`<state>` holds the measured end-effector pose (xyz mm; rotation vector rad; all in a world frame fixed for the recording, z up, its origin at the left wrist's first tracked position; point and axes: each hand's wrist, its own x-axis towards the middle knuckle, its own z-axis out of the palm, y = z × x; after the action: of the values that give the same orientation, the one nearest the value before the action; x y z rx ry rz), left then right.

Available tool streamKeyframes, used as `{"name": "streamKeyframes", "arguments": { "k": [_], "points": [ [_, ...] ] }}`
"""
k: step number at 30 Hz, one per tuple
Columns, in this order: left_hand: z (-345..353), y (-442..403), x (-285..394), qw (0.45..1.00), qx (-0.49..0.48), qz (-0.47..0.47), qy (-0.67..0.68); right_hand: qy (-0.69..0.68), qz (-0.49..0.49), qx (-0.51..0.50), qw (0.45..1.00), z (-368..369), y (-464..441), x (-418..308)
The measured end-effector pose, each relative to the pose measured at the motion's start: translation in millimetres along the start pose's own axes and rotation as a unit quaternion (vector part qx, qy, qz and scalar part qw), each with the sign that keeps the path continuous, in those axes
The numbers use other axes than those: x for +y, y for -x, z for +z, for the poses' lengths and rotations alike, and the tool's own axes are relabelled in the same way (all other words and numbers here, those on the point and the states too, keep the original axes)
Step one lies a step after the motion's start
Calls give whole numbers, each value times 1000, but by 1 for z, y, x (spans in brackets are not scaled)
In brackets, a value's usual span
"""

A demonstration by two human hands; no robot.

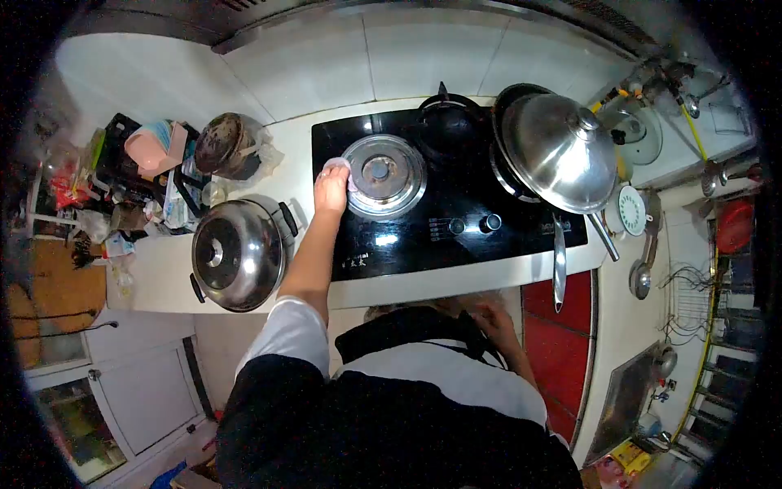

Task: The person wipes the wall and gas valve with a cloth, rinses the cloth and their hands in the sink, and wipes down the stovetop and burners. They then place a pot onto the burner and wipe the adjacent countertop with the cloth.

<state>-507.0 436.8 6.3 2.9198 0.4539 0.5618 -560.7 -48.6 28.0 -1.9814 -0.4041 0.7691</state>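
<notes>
My left hand (330, 194) reaches out over the black glass cooktop (383, 257). Its fingers press a pale pinkish cloth (336, 165) against the glass at the left rim of the round metal burner (381, 169). The burner's rings look silvery, with a brownish centre. Low by my waist, below the counter's front edge, my right hand (490, 316) hangs in shadow. Its fingers are too dark and blurred to make out.
A lidded wok (562, 151) covers the right burner, its handle jutting past the front edge. A lidded steel pot (238, 254) stands left of my forearm. Behind it are a dark pot (224, 145) and a pink container (155, 151). A ladle (641, 281) lies right.
</notes>
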Motion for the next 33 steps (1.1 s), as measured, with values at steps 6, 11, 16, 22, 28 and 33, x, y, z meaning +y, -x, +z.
{"name": "streamKeyframes", "arguments": {
  "k": [6, 11, 16, 22, 28, 33],
  "points": [
    [-4, 17, 8, 996, -23, -68, 51, 72, 10, -12, 997, -3, -12, -56],
    [-28, 83, 44, 977, -31, -8, 211, 26, 1, 35, 999, 4, -18, -34],
    [-67, 0, 85, 937, 174, -95, 286, -43, 30, 63, 997, 13, -7, -18],
    [2, -124, 94, 952, 90, -60, 287, 36, -67, 141, 987, 26, 16, -11],
    [28, -134, 98, 987, -28, -19, 160, 14, 59, 137, 989, 30, 44, -24],
    [23, -146, 97, 990, -57, 18, 130, -89, 59, 146, 984, 43, 50, 3]
  ]
}}
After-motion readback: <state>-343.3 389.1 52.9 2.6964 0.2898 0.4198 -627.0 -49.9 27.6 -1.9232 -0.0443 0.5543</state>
